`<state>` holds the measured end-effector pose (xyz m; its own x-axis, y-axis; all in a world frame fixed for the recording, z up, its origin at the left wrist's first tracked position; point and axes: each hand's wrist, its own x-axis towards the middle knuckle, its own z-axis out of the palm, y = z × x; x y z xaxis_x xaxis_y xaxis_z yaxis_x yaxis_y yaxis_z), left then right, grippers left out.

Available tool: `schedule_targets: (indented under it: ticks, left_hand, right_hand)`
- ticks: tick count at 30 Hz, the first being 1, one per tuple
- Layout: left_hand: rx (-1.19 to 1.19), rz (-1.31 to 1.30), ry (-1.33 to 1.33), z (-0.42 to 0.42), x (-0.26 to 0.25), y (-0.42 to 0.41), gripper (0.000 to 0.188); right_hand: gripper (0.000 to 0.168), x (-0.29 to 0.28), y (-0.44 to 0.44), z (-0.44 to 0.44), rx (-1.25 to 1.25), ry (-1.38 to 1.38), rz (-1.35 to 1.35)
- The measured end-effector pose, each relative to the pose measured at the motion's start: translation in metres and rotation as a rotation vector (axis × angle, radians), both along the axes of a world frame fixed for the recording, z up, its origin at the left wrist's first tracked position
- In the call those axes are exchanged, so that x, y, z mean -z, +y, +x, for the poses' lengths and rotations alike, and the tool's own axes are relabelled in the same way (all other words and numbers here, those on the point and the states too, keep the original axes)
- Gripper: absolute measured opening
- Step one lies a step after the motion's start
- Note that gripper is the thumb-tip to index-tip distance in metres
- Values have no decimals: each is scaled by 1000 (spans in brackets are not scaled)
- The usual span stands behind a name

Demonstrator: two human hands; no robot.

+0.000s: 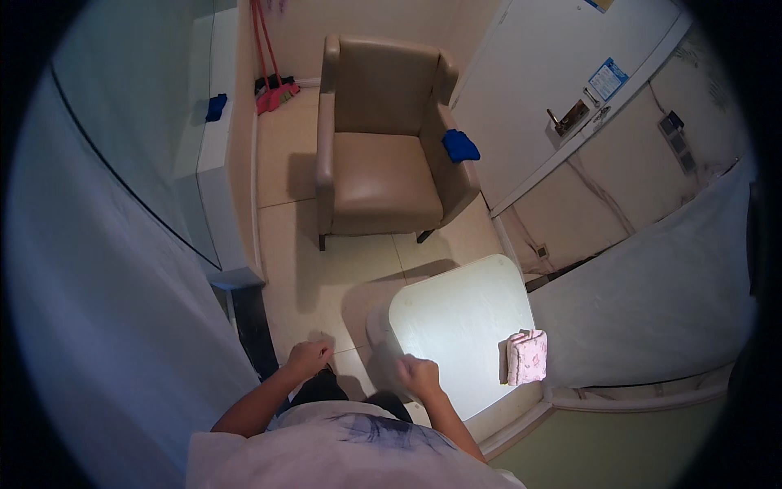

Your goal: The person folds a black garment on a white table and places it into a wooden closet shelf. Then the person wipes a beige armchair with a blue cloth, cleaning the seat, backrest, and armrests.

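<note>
My left hand hangs in front of my body above the tiled floor, its fingers curled in and nothing seen in them. Curled likewise, my right hand is over the near left edge of a small white table; whether it touches the table I cannot tell. On the table's right edge lies a folded pink patterned cloth. Beyond the table stands a tan leather armchair, with a folded blue cloth draped on its right armrest.
Another blue cloth sits on a white ledge at left. A pink broom and dustpan lean in the back corner. A white door with a metal handle is at upper right. Pale sheeting spans the left side.
</note>
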<state>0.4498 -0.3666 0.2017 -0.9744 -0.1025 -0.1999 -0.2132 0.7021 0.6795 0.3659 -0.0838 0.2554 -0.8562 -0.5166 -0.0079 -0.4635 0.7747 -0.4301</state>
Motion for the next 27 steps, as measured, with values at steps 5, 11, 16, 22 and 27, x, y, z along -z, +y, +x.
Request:
schedule_targets:
  ticks: [5,11,16,22,27]
  left_hand:
    - [-37,64,30,-49,5,-30,23]
    - [121,29,68,-142,-4,-48,26]
    - [190,-90,-6,-239,0,-85,26]
    - [190,-133,0,-351,-4,-114,23]
    - [193,-52,-16,-436,-13,-102,22]
  right_hand:
    - [20,0,-39,-60,22,-13,38]
    - [21,26,-60,-149,137,-39,-108]
    - [21,58,-79,-255,216,-58,-79]
    - [16,75,-86,-418,334,92,-51]
    - [16,107,-63,-568,357,292,107]
